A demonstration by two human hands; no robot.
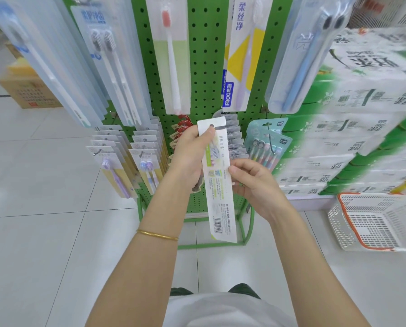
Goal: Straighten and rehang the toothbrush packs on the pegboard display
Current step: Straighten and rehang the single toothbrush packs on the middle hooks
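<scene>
A long white toothbrush pack (218, 185) hangs upright in front of the green pegboard (205, 55), its printed back with a barcode facing me. My left hand (190, 154) grips its upper part, thumb near the hang hole. My right hand (251, 180) pinches its right edge at mid-height. Rows of other packs (117, 147) hang on hooks at lower left, and a multi-brush pack (265, 147) hangs at right. Larger packs (173, 55) hang higher up.
A white plastic basket with an orange rim (372, 223) sits on the tiled floor at right. Stacked tissue packages (353, 128) fill the right side. Cardboard boxes (29, 90) stand at far left. The display's green frame (211, 245) meets the floor below the pack.
</scene>
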